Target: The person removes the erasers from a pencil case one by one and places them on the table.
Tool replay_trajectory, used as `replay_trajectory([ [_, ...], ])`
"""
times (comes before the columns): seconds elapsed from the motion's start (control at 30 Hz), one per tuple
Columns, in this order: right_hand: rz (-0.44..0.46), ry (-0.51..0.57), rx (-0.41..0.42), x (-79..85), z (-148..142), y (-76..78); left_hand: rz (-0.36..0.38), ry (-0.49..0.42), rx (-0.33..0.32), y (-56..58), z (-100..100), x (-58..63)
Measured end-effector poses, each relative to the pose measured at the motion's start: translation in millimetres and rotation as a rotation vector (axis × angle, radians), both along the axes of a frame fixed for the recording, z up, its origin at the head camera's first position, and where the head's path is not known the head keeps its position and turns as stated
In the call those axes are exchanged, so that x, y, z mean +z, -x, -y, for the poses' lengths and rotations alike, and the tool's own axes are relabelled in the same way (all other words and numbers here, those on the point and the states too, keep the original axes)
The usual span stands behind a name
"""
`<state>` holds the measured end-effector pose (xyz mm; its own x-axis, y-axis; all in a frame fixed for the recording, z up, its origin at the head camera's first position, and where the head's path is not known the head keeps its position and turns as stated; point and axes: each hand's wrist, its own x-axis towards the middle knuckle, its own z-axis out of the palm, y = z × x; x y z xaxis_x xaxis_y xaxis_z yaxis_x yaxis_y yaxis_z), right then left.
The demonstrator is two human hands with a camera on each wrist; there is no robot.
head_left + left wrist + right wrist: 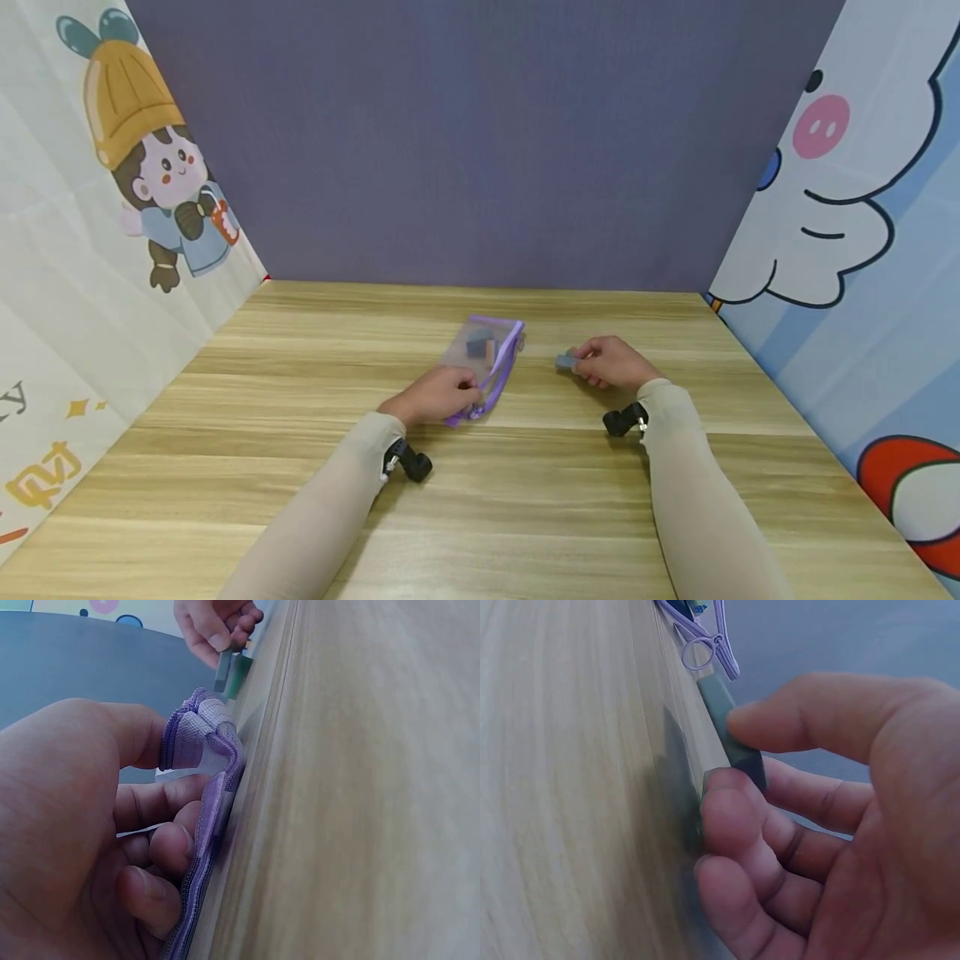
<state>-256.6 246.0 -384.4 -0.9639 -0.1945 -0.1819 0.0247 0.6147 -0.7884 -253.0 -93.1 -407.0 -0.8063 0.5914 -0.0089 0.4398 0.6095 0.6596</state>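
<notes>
A see-through zipper pouch (pixel 459 354) with purple edging lies on the table, with small dark and tan pieces (pixel 480 346) inside. My left hand (pixel 442 393) grips its near end; in the left wrist view the thumb and fingers hold the purple zipper edge (pixel 214 802), and a gap shows between its two bands. Right of the pouch, my right hand (pixel 611 364) pinches a small grey-green block (pixel 724 712) between thumb and fingers, low over the table. Beside that block a green piece (pixel 238 675) shows in the left wrist view, partly hidden by the fingers.
Both hands work over a wood-grain table (pixel 525 517). A grey-blue panel (pixel 487 142) stands along its back edge. Cartoon-printed sheets hang at the left (pixel 97 275) and right (pixel 885 250). A purple ring (pixel 699 654) hangs from the pouch's zipper end.
</notes>
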Motion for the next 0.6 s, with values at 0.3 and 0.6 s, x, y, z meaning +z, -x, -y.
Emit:
replay_trajectory([
  [0.3,0.022,-0.043,0.034,1.9,-2.4,-0.8,0.0,-0.013,-0.005,-1.7,-0.9,2.3],
  [0.6,0.032,-0.05,0.038,0.1,-2.1,-2.3,-0.005,-0.006,-0.008,-1.5,-0.9,2.0],
])
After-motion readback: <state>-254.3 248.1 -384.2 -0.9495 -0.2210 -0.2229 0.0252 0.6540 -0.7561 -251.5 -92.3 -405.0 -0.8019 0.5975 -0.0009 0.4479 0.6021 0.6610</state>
